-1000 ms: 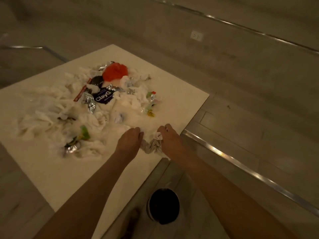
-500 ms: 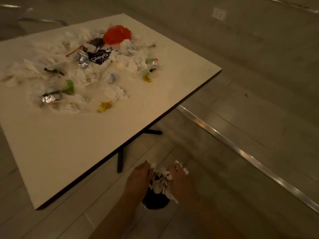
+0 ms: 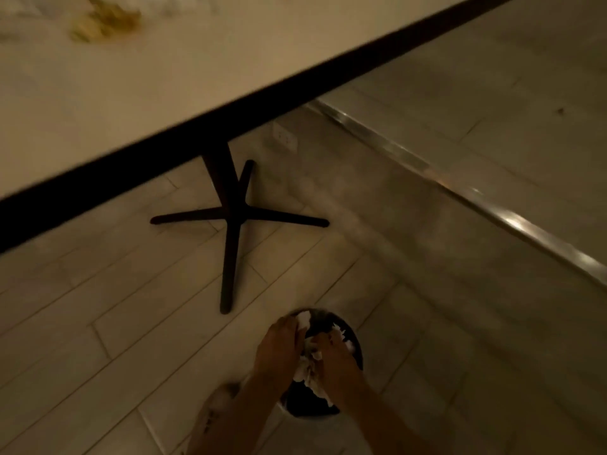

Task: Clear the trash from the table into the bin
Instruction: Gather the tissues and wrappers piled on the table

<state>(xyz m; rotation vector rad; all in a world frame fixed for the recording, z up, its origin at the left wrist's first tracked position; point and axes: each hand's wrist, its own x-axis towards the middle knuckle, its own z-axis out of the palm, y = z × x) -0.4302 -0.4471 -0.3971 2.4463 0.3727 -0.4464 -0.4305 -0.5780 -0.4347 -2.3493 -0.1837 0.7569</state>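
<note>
A small dark round bin [image 3: 356, 348] stands on the floor at the bottom centre. My left hand [image 3: 279, 348] and my right hand [image 3: 333, 354] are pressed together right over its mouth, both closed on a bundle of crumpled white tissue trash [image 3: 307, 366] squeezed between them. White scraps stick out above and below my fingers. The white table [image 3: 164, 93] with a dark edge fills the upper left. Only a blurred yellow wrapper [image 3: 101, 23] shows on it at the top edge; the other trash is out of view.
The table's black pedestal and cross-shaped foot [image 3: 233, 221] stand on the pale tiled floor just beyond the bin. A shiny metal strip [image 3: 460, 188] runs diagonally across the floor at the right. My foot [image 3: 213, 412] is beside the bin at the bottom.
Both hands gathered tissue at the table's near edge, carried it off the table and lowered it to the bin's mouth. The view tilted down, so most of the tabletop left the frame.
</note>
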